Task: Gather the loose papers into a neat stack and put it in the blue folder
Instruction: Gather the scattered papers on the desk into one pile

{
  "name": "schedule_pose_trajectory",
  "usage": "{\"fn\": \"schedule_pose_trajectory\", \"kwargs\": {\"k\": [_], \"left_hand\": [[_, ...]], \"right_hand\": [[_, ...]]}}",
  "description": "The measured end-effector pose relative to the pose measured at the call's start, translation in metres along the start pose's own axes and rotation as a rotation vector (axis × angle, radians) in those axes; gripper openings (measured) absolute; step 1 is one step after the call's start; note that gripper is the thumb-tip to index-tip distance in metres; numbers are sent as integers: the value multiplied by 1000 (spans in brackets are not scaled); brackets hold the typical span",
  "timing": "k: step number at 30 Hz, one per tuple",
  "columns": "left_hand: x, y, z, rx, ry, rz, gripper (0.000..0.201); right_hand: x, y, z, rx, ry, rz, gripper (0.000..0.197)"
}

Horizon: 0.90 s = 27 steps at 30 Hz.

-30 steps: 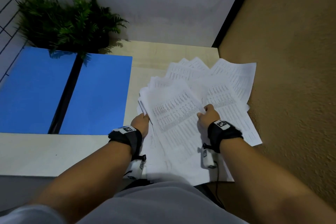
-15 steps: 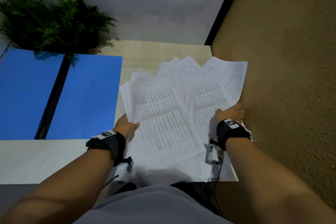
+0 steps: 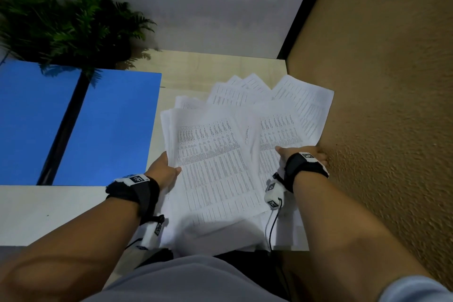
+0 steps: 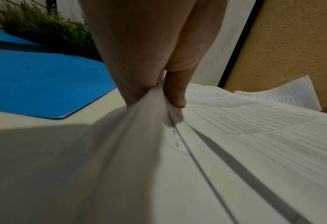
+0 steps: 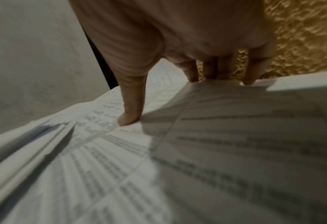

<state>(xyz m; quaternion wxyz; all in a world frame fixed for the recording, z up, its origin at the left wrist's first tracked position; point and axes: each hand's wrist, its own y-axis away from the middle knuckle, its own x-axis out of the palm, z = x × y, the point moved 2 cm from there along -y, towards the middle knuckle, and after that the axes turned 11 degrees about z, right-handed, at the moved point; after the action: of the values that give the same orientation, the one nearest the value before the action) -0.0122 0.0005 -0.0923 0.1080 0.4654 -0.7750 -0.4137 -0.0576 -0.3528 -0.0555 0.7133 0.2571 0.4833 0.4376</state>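
Several printed white papers lie fanned over the right part of the table. My left hand holds the left edge of the top bundle; in the left wrist view the thumb and fingers pinch the sheets. My right hand is at the fan's right side, close to the wall. There the thumb presses on top of the papers, and the fingers go over their far edge out of sight. The blue folder lies open flat on the left, also seen as a blue folder.
A green fern plant stands behind the folder at the back left. A rough tan wall runs right along the papers' right side. The pale table ends at its front edge near my body.
My right hand went from the middle of the sheets out to their right edge by the wall. My left hand shifted left, and the top bundle turned squarer to me.
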Motion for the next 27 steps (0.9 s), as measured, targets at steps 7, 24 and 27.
{"fn": "schedule_pose_trajectory", "kwargs": {"k": [7,24,27], "left_hand": [[-1,-1,0,-16,-16,17,58],[2,10,-9,88,36,51,97],[1,21,-15,29,69,21,84]], "right_hand": [[-18,15,9,-132,127,-426,59],[-54,173,55,-1117,-475,-358,24],[-5,141,38,-827,-317,-32,18]]}}
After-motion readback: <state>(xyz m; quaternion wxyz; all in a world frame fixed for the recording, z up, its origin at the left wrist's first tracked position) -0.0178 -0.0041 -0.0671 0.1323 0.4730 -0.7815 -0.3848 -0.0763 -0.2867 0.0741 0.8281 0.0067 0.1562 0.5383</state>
